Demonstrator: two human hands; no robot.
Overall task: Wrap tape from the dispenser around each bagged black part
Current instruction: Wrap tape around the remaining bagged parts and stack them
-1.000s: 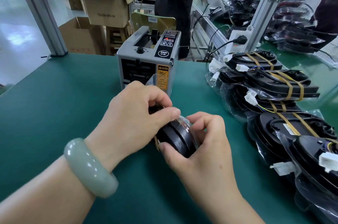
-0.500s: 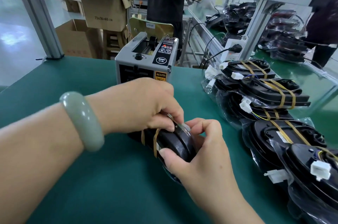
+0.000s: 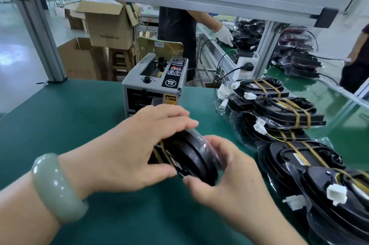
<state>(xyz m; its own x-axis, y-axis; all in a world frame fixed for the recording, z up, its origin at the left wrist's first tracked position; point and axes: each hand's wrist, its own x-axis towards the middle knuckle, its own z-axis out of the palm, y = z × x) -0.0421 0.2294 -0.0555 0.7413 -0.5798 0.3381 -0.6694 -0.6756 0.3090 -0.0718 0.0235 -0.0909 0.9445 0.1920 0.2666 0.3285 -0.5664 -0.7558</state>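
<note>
We hold the bagged black part between both hands just in front of the dispenser, left hand curled over its taped end and right hand cupping the rim, and we judge it rigid, hefty and slippery in its bag, best gripped by the rim

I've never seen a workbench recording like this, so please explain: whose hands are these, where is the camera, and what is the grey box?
The camera sits on a worker's head, looking down at their hands. The left hand, wearing a pale green bangle, and the right hand together hold a round black part in a clear bag, banded with brown tape. The grey box-shaped machine behind is the tape dispenser. It stands on the green tabletop. On the right lie finished taped black parts.
</note>
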